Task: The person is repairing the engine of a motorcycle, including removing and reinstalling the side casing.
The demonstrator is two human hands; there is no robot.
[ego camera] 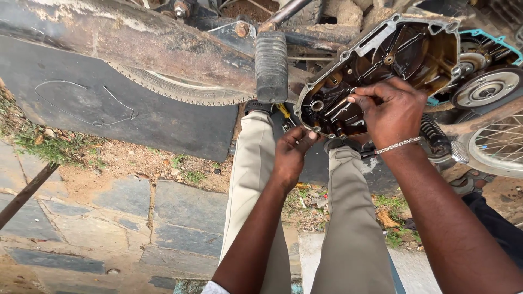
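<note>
Head view. Outdoor ground: grey stone slabs [163, 212] at lower left, bare soil and sparse grass [49, 144] beyond, dark mat [98, 109] under the motorcycle. Dusty rear tyre [185, 90] and mud-caked body across the top; ribbed rubber footpeg [271, 65] hanging just left of the work area.

Engine cover [381, 71]: oily, inner side facing the camera, held tilted above the knees, between the footpeg and the exposed clutch [487, 87] with its teal gasket [490, 38]. Bolt holes visible along the cover rim.

Left hand [291, 155]: at the lower left rim of the cover, fingers curled, thumb and forefinger closed on the rim edge; touching. Right hand [389, 111]: over the middle of the cover's inner face, fingers bunched together and pinching a small part inside; part too small to identify. Metal bracelet [397, 145] on the right wrist.

Edges and room: cover close to the footpeg on the left, close to the clutch housing on the right, coil spring [436, 136] and spoked wheel [498, 147] just below right. Khaki trouser legs [348, 218] directly beneath both hands. Open ground only toward lower left, over the slabs. Thin dark rod [24, 193] crossing the far left edge, well apart from the hands.
</note>
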